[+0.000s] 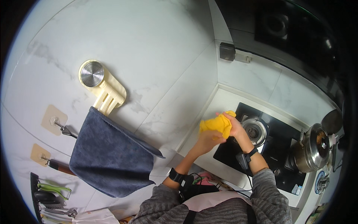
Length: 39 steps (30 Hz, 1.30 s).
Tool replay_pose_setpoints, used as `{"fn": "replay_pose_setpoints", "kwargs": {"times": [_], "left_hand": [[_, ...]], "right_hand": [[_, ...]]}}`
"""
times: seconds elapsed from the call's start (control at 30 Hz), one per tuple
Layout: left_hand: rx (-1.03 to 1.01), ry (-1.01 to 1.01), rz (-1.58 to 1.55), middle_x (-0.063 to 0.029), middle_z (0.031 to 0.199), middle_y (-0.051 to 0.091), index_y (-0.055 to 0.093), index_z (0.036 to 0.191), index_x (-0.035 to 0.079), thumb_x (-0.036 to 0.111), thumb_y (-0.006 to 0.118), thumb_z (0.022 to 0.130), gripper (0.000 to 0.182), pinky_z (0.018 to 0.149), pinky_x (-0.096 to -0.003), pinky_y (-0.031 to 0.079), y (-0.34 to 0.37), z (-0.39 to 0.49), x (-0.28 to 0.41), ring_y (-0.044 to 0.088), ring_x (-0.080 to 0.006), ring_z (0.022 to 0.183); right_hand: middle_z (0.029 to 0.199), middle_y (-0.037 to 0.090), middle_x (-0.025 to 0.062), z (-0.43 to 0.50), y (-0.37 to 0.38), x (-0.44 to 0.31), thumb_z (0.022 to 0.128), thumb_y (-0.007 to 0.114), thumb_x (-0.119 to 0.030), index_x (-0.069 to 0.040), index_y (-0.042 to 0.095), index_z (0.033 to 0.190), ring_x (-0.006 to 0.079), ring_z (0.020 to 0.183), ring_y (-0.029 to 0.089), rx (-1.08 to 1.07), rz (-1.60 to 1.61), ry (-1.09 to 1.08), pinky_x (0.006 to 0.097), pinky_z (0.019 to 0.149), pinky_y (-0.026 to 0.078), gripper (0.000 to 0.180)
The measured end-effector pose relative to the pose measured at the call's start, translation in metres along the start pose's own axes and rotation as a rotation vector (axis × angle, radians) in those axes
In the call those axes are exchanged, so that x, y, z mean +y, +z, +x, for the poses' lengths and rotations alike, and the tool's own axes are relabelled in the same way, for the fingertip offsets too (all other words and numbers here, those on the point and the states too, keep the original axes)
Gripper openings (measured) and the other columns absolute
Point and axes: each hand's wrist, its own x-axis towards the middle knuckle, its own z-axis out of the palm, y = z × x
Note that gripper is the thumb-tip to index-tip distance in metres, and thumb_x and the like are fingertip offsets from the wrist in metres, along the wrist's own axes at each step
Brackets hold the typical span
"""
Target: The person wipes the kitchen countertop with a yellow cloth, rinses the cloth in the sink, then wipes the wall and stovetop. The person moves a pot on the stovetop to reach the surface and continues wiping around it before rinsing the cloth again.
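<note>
Both hands hold a bunched yellow cloth (215,125) above the near left corner of a black glass gas hob (279,140). My left hand (208,141) grips the cloth from below, its fingers partly hidden in the folds. On the other side, my right hand (235,126) has its palm and fingers around the cloth's right edge. Close to the right hand is the hob's left burner (253,131), with no pot on it. Dark bands with small devices circle both wrists.
On the hob's right side stands a lidded steel pot (310,151). A blue-grey towel (112,156) hangs from a cream wall rack (107,89) at left. Below it, a green peeler (56,189) and other utensils hang. A black range hood (279,33) overhangs the back.
</note>
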Motion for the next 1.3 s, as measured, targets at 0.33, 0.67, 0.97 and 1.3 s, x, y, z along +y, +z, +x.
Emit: {"fn": "replay_pose_setpoints", "kwargs": {"times": [0.33, 0.67, 0.97, 1.3], "left_hand": [[1.013, -0.037, -0.436, -0.0078, 0.076, 0.061, 0.058, 0.088, -0.004, 0.006, 0.052, 0.087, 0.011, 0.064, -0.0234, 0.046, -0.052, -0.029, 0.025, 0.058, -0.0127, 0.067], [1.033, -0.137, -0.415, -0.008, 0.074, 0.058, 0.057, 0.084, -0.003, 0.006, 0.052, 0.086, 0.01, 0.056, -0.0228, 0.044, -0.049, -0.016, -0.017, 0.056, -0.0127, 0.059], [0.588, -0.305, -0.694, -0.0079, 0.07, 0.059, 0.059, 0.082, -0.004, 0.01, 0.055, 0.085, 0.015, 0.056, -0.0242, 0.047, 0.009, 0.06, -0.043, 0.056, -0.0125, 0.057], [0.299, -0.302, -0.926, -0.0075, 0.072, 0.06, 0.059, 0.085, -0.004, 0.007, 0.057, 0.084, 0.011, 0.056, -0.0213, 0.046, 0.088, 0.117, -0.031, 0.056, -0.0106, 0.057]], "right_hand": [[0.117, 0.048, 0.0086, 0.105, 0.185, 0.019, 0.095, 0.033, -0.033, -0.004, 0.025, 0.134, 0.0141, 0.097, 0.051, -0.605, -0.378, -0.767, 0.0287, 0.083, 0.043, 0.049], [0.106, 0.053, 0.0135, 0.209, 0.083, 0.055, 0.088, 0.047, -0.024, -0.005, 0.053, 0.11, 0.0293, 0.101, 0.049, 0.862, -0.653, -1.083, 0.0422, 0.086, 0.039, 0.03], [0.094, 0.058, 0.0105, 0.032, -0.051, -0.136, 0.086, 0.053, -0.033, -0.004, 0.051, 0.102, 0.0248, 0.087, 0.058, 0.065, -0.088, -0.429, 0.0399, 0.083, 0.046, 0.033], [0.1, 0.055, 0.0117, -0.226, -0.102, -0.271, 0.08, 0.056, -0.01, 0.0, 0.045, 0.111, 0.0256, 0.088, 0.057, 1.183, -0.394, -1.518, 0.0378, 0.074, 0.048, 0.034]]}}
